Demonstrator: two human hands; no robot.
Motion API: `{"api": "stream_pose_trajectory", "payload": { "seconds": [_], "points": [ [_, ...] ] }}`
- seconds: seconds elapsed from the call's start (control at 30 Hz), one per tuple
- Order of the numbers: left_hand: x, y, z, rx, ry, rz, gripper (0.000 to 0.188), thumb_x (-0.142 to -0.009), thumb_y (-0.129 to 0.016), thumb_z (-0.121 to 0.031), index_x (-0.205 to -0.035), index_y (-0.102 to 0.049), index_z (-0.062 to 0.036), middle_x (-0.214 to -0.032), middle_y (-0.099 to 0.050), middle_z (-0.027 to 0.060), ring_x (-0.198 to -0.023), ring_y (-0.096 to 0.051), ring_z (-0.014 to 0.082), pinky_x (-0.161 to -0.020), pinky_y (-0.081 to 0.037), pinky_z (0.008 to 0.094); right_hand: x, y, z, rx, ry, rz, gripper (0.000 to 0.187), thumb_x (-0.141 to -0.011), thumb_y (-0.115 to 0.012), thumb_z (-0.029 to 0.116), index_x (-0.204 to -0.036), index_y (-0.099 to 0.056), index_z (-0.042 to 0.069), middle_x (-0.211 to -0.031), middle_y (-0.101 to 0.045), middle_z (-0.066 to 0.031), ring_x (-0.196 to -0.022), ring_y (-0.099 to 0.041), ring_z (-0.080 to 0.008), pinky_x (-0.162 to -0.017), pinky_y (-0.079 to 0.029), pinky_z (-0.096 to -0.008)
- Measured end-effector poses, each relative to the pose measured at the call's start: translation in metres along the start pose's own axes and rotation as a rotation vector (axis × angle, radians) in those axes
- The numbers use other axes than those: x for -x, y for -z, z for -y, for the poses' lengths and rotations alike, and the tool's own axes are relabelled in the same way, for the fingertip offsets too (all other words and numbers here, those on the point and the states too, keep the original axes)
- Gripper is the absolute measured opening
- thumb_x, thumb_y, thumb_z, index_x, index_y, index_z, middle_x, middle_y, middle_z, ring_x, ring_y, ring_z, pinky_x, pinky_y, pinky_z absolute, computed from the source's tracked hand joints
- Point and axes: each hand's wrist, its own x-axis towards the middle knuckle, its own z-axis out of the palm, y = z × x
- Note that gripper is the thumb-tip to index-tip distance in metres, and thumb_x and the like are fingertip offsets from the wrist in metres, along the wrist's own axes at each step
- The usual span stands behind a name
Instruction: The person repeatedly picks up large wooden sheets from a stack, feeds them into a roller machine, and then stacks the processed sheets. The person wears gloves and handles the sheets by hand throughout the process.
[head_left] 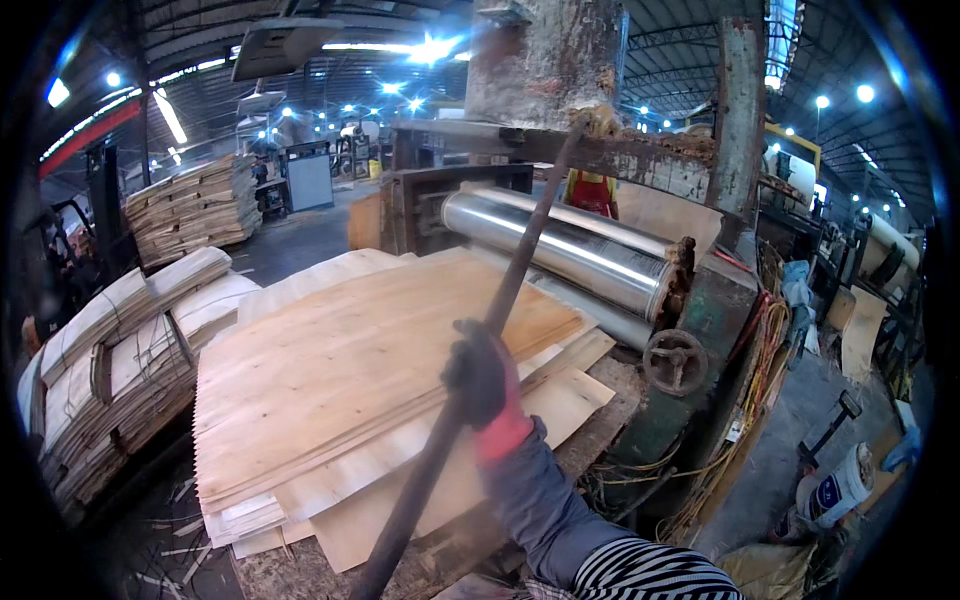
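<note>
My right hand, in a dark glove with a red cuff, is closed around a long dark pole. The pole slants from the lower edge up to the right, and its far end overlaps the crusted beam above the rollers; I cannot tell whether they touch. Below my hand lies a stack of thin wood veneer sheets with uneven edges. Just beyond the sheets sit shiny metal rollers of a large machine. My left hand is out of view.
Tied veneer bundles stand at the left, with another wood pile behind. A handwheel and loose cables flank the machine's right side. A white bucket is at lower right. Someone in a red apron stands behind the rollers.
</note>
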Motion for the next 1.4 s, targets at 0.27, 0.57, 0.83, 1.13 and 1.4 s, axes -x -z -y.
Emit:
{"api": "stream_pose_trajectory", "payload": {
  "seconds": [0.27,0.57,0.83,1.13,1.4],
  "points": [
    [-0.158,-0.014,0.004,-0.131,-0.09,-0.193,0.039,-0.075,-0.06,-0.03,-0.105,-0.053,-0.0055,-0.067,-0.051,-0.0014,-0.056,-0.046,0.0066,-0.048,-0.037,0.0207,-0.035,0.068,-0.023,0.003,-0.158,-0.044,0.017,-0.084,-0.05,0.015,-0.096,-0.046,0.004,-0.055,-0.041,-0.0023,-0.041,-0.04,-0.0111,-0.038,-0.038,-0.0247],
    [-0.328,-0.053,0.039,-0.177,-0.152,-0.204,0.039,-0.074,-0.064,-0.02,-0.107,-0.052,-0.0027,-0.077,-0.055,0.0025,-0.067,-0.05,0.01,-0.056,-0.042,0.023,-0.148,0.148,0.048,0.062,-0.036,-0.001,0.024,-0.084,-0.05,0.017,-0.104,-0.048,0.003,-0.056,-0.041,0.0006,-0.042,-0.041,-0.0094,-0.039,-0.038,-0.0233],
    [-0.419,-0.068,0.108,-0.122,-0.3,-0.204,0.037,-0.075,-0.065,-0.015,-0.107,-0.052,-0.0017,-0.08,-0.057,0.0037,-0.07,-0.052,0.0105,-0.057,-0.043,0.0216,-0.19,0.219,0.074,0.172,-0.108,-0.009,0.021,-0.082,-0.052,0.015,-0.1,-0.05,0.004,-0.056,-0.044,-0.0019,-0.044,-0.044,-0.0117,-0.041,-0.04,-0.0252],
    [-0.365,-0.13,0.006,-0.802,-0.073,-0.539,0.052,-0.066,-0.069,-0.033,-0.106,-0.051,-0.0061,-0.087,-0.058,0.0176,-0.083,-0.057,0.0312,-0.07,-0.047,0.0381,-0.2,0.227,0.06,0.083,-0.139,-0.058,0.019,-0.08,-0.053,0.01,-0.098,-0.051,0.004,-0.059,-0.046,-0.0061,-0.046,-0.045,-0.0148,-0.042,-0.042,-0.0278],
    [-0.399,-0.062,0.061,-1.569,-0.765,-0.936,0.037,-0.053,-0.065,-0.025,-0.086,-0.056,-0.0124,-0.09,-0.051,0.0114,-0.087,-0.048,0.032,-0.073,-0.038,0.0458,-0.201,0.226,0.008,-0.003,-0.18,-0.046,0.02,-0.08,-0.055,0.011,-0.1,-0.051,0.005,-0.056,-0.047,-0.0062,-0.045,-0.047,-0.0157,-0.04,-0.042,-0.029]
  ]
}}
